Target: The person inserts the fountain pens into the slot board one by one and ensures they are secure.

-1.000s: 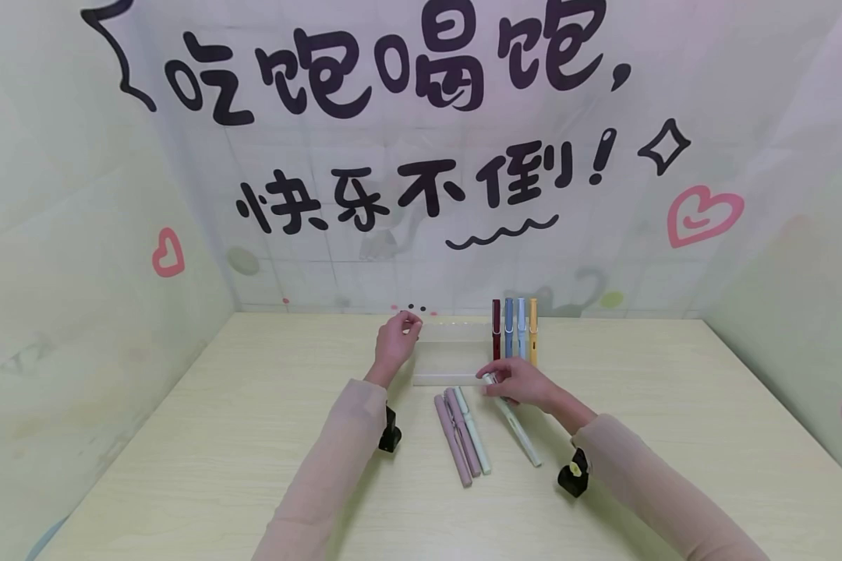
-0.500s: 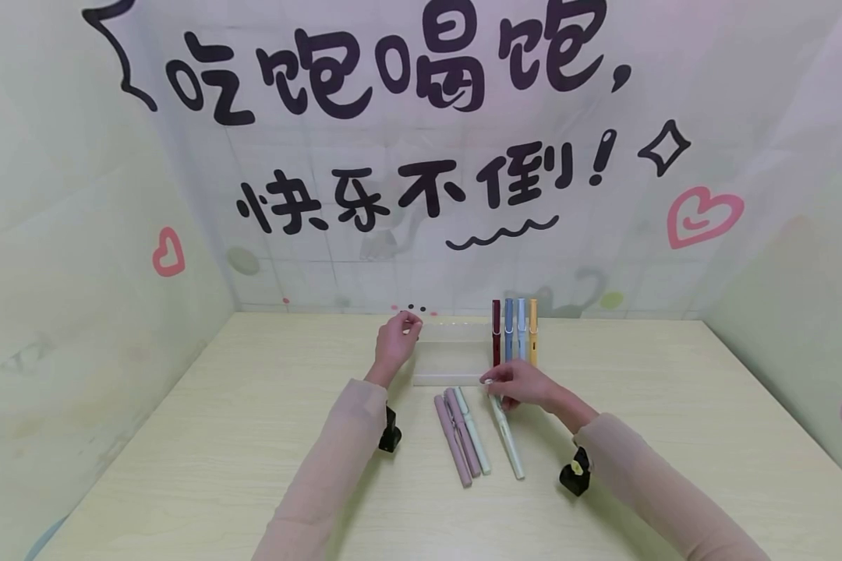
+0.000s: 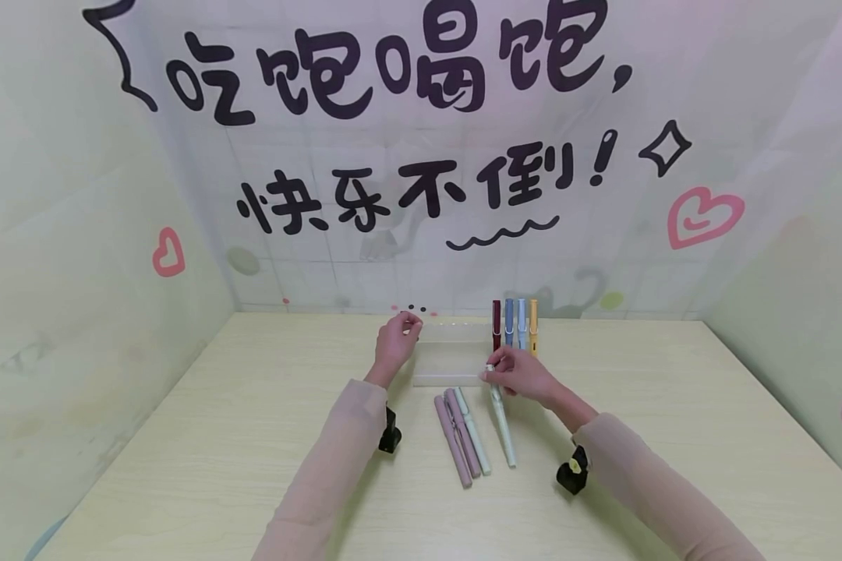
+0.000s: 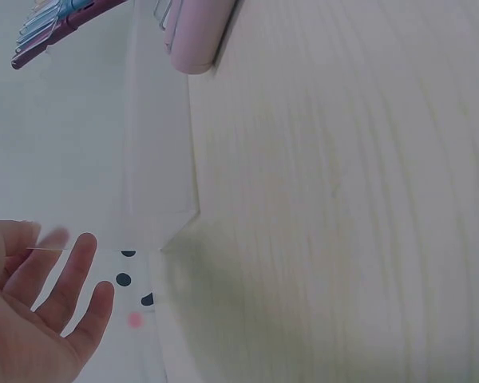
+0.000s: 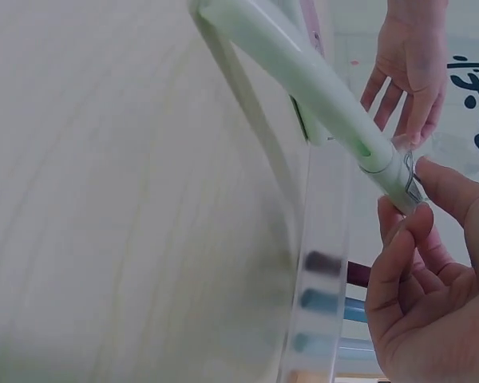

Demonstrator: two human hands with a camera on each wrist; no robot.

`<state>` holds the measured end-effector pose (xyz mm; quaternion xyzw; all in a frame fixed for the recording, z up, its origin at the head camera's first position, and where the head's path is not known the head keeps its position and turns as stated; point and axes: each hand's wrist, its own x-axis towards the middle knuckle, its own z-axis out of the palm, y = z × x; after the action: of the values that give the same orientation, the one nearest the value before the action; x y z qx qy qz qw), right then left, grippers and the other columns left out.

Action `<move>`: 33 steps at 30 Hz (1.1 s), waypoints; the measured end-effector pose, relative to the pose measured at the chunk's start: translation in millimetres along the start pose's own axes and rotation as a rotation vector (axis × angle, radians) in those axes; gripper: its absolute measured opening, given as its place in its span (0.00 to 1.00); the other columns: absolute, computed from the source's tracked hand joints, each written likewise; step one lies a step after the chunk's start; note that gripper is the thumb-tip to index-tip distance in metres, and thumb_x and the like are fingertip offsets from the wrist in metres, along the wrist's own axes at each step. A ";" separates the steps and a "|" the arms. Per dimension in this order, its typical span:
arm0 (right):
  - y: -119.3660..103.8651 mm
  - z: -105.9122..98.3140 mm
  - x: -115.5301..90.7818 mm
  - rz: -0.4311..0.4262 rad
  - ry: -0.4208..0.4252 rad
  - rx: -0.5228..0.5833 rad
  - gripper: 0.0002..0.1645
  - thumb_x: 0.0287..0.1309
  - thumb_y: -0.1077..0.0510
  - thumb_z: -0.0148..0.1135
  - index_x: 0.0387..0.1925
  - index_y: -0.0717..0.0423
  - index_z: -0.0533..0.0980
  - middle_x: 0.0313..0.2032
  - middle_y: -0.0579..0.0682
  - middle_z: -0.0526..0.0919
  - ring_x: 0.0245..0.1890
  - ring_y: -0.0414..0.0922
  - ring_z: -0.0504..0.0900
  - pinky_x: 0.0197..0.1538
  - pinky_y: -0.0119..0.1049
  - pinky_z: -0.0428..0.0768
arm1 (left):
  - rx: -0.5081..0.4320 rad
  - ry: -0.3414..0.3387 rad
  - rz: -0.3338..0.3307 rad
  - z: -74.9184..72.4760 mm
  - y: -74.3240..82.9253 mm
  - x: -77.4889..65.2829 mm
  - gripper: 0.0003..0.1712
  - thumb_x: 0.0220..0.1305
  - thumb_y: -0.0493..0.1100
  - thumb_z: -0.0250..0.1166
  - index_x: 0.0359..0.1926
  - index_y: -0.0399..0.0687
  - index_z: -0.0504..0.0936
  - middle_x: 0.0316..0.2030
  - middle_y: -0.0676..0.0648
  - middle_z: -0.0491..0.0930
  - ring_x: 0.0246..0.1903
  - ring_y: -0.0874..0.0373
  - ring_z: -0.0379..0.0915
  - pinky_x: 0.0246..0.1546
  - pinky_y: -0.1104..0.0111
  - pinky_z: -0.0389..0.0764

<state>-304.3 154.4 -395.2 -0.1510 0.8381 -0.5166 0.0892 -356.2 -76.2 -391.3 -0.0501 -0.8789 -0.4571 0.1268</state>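
1 pale green pen is pinched at its clip end by the right hand, in front of the clear rack. The rack's left edge is gripped by the left hand. 4 standing pens are held there; 3 lying pens are seen nearby.

Screened-off tabletop booth, pale wood-grain table, printed hangings on three sides, black Chinese lettering, pink hearts

Head view, from right hand: 12 o'clock blocked by upright pens, 9 by clear stand, 7–8 by lying pens; table can be crossed at 3.
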 end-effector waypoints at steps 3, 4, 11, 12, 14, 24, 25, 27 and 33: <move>-5.3 -3.8 1.4 -0.018 0.033 -0.013 0.16 0.51 0.59 0.62 0.37 0.64 0.68 0.25 0.52 0.74 0.15 0.40 0.67 0.21 0.38 0.69 | -0.004 0.002 0.002 0.1 -0.1 -0.2 0.08 0.62 0.40 0.55 0.38 0.40 0.76 0.37 0.43 0.79 0.32 0.53 0.78 0.33 0.64 0.75; -7.1 -5.3 2.2 -0.027 0.045 -0.019 0.16 0.51 0.58 0.62 0.37 0.64 0.68 0.26 0.52 0.74 0.15 0.40 0.67 0.21 0.38 0.70 | -0.005 0.003 0.003 0.2 -0.2 -0.2 0.08 0.62 0.40 0.55 0.38 0.40 0.76 0.37 0.43 0.79 0.32 0.53 0.78 0.33 0.64 0.75; -21.2 -17.0 11.7 -0.064 0.173 -0.084 0.18 0.50 0.57 0.63 0.38 0.63 0.68 0.29 0.54 0.73 0.19 0.43 0.71 0.23 0.35 0.73 | -0.001 0.000 0.002 0.5 -0.7 -0.5 0.08 0.62 0.40 0.55 0.38 0.40 0.76 0.36 0.43 0.80 0.32 0.53 0.77 0.33 0.64 0.74; -23.1 -18.7 13.2 -0.072 0.188 -0.092 0.18 0.50 0.57 0.63 0.39 0.63 0.68 0.29 0.54 0.73 0.19 0.44 0.71 0.23 0.35 0.73 | -0.003 -0.001 0.003 0.5 -0.7 -0.7 0.08 0.62 0.40 0.55 0.38 0.40 0.76 0.37 0.43 0.80 0.32 0.53 0.77 0.33 0.64 0.74; -27.4 -22.0 16.2 -0.083 0.224 -0.109 0.18 0.51 0.56 0.62 0.39 0.62 0.69 0.30 0.54 0.73 0.20 0.44 0.72 0.23 0.35 0.73 | -0.004 -0.002 0.004 0.5 -0.8 -0.8 0.08 0.62 0.40 0.55 0.38 0.40 0.76 0.37 0.43 0.79 0.32 0.53 0.77 0.33 0.64 0.75; -42.6 -28.8 28.2 -0.111 0.375 -0.086 0.19 0.51 0.55 0.62 0.41 0.61 0.67 0.32 0.55 0.73 0.26 0.47 0.72 0.27 0.35 0.74 | -0.009 -0.008 -0.007 0.1 -0.7 0.9 0.08 0.62 0.41 0.54 0.38 0.40 0.76 0.38 0.42 0.79 0.32 0.53 0.78 0.32 0.65 0.75; -43.9 -28.7 29.2 -0.108 0.383 -0.077 0.19 0.52 0.55 0.61 0.41 0.61 0.67 0.32 0.55 0.73 0.26 0.48 0.73 0.27 0.36 0.74 | -0.012 -0.010 -0.010 0.2 -0.9 1.2 0.08 0.62 0.41 0.54 0.39 0.40 0.76 0.38 0.42 0.79 0.32 0.53 0.77 0.32 0.65 0.75; -46.9 -28.9 31.3 -0.113 0.399 -0.060 0.19 0.52 0.55 0.61 0.41 0.61 0.67 0.33 0.55 0.73 0.27 0.48 0.73 0.28 0.37 0.75 | -0.017 -0.010 -0.016 0.1 -1.2 1.3 0.08 0.62 0.41 0.54 0.39 0.41 0.76 0.39 0.42 0.79 0.32 0.54 0.77 0.32 0.66 0.75; -58.0 -32.0 38.0 -0.169 0.481 -0.050 0.18 0.51 0.56 0.62 0.39 0.61 0.67 0.32 0.56 0.75 0.27 0.48 0.73 0.26 0.35 0.74 | -0.017 -0.007 -0.006 -0.4 0.2 -0.4 0.08 0.62 0.40 0.54 0.38 0.40 0.75 0.37 0.42 0.79 0.31 0.53 0.78 0.32 0.65 0.75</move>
<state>-340.5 143.7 -328.8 -0.0956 0.8319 -0.5226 -0.1601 -355.7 -76.3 -391.0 -0.0502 -0.8756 -0.4647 0.1222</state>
